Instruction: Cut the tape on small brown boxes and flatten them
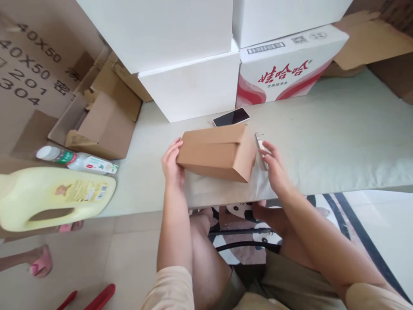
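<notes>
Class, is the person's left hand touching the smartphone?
No: the left hand is on the left end of the brown cardboard box; the smartphone lies beyond it.

Pale beige short slvs (pixel 171 290), dk olive shorts (pixel 290 275), bare forearms (pixel 174 232) & fingers (pixel 174 150)

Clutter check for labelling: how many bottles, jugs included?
2, both at far left: a clear bottle beside an open carton, and a yellow jug just below it in view. Others may be hidden.
</notes>
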The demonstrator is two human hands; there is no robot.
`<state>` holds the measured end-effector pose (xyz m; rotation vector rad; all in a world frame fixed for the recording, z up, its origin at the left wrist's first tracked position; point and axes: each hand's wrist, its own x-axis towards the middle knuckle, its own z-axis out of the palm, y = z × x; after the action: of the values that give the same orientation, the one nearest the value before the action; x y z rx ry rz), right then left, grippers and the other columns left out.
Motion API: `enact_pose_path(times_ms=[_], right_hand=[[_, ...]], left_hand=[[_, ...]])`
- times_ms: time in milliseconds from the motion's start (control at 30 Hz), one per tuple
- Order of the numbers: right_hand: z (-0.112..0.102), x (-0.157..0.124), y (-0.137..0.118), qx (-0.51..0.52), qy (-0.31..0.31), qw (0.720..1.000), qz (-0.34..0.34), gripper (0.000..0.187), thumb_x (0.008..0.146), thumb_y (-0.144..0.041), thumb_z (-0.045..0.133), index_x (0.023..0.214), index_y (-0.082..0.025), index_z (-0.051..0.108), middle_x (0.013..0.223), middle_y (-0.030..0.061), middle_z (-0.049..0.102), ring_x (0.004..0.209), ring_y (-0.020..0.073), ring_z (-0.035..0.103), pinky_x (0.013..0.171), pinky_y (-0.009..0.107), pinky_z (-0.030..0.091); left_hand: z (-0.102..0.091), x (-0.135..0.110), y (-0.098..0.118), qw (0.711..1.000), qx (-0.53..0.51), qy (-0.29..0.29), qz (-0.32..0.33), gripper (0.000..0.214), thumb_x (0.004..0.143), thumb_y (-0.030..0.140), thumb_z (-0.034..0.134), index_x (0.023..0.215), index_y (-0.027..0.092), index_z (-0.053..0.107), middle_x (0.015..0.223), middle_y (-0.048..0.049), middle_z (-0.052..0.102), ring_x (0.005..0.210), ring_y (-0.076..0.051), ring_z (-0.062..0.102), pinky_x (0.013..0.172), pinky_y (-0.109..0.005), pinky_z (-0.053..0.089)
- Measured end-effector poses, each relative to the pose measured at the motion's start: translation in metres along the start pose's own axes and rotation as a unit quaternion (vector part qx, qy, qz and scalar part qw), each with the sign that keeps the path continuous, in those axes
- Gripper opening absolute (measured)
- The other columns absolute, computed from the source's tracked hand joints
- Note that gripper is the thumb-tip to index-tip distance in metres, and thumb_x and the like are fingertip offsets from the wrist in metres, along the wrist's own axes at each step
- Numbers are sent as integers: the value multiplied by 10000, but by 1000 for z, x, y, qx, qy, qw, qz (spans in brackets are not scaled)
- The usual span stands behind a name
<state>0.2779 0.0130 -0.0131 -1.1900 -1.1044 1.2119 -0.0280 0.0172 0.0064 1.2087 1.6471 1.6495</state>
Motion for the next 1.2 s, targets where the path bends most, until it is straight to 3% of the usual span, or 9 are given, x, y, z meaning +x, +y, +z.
enact_pose_path(times_ms=[100, 200, 267, 367, 533, 700, 900, 1100, 1200], right_hand=[[3, -7, 6, 10, -164, 986, 14, 502, 947, -615, 480, 1369, -359, 569, 1509, 36, 543, 1328, 267, 565, 1150, 487, 400], [10, -12, 1, -32, -246, 966, -73, 592, 976, -607, 440, 1513, -358, 416, 1647, 34, 352, 1512, 270, 341, 1253, 517, 238], [13, -11, -4, -93, -230, 960, -134, 626, 968, -597, 467, 1528, -328, 389, 1653, 61, 321, 1546, 278, 254, 1275, 529, 170], [15, -7, -5, -149, -195, 952, -183, 550, 976, -584, 449, 1442, -292, 465, 1516, 119, 445, 1471, 298, 360, 1244, 553, 245], [19, -8, 7, -133, -185, 961, -157, 483, 954, -583, 486, 1346, -301, 485, 1372, 125, 468, 1380, 302, 434, 1125, 533, 426], [17, -1, 5, -129, -137, 977, -99, 626, 938, -598, 459, 1469, -278, 368, 1468, 150, 432, 1356, 318, 464, 1159, 577, 366], [21, 3, -1, -76, -180, 980, -29, 531, 939, -439, 518, 1428, -298, 368, 1561, 115, 415, 1433, 277, 412, 1186, 544, 347], [23, -5, 1, -81, -256, 961, -70, 614, 931, -465, 522, 1477, -273, 319, 1551, 145, 421, 1399, 285, 455, 1048, 504, 489], [13, 3, -3, -195, -214, 949, -124, 444, 970, -449, 429, 1354, -243, 511, 1408, 140, 557, 1298, 290, 534, 1069, 517, 452]], left_hand=[[-2, -3, -5, 994, -21, 32, -101, 533, 926, 614, 383, 1189, 223, 631, 1326, -93, 667, 1236, -286, 623, 911, -463, 578], [8, -19, -6, 968, -107, -40, -223, 558, 819, 652, 521, 1197, 246, 586, 1266, -84, 673, 1043, -268, 686, 704, -390, 594], [17, -31, -5, 948, -145, -104, -264, 538, 753, 636, 630, 1123, 247, 595, 1222, -74, 678, 1045, -264, 674, 708, -355, 577], [28, -41, -3, 943, -161, -131, -261, 451, 697, 540, 740, 1009, 246, 600, 1194, -64, 681, 1172, -262, 616, 847, -327, 535], [33, -39, 1, 941, -180, -134, -252, 412, 715, 446, 695, 1070, 275, 573, 1238, -41, 652, 1149, -253, 603, 825, -327, 496], [31, -40, 0, 943, -141, -162, -253, 392, 689, 463, 754, 880, 235, 499, 876, -3, 623, 912, -210, 629, 791, -320, 477], [35, -46, 4, 936, -181, -159, -257, 597, 667, 508, 799, 1132, 249, 528, 1087, -55, 693, 1079, -273, 656, 938, -406, 498], [32, -48, 8, 954, -189, -110, -206, 649, 673, 489, 773, 1248, 263, 575, 1198, -81, 690, 1142, -297, 642, 856, -376, 532], [28, -44, 9, 950, -210, -115, -200, 698, 656, 436, 780, 1300, 281, 559, 1213, -72, 702, 1094, -285, 667, 818, -361, 534]])
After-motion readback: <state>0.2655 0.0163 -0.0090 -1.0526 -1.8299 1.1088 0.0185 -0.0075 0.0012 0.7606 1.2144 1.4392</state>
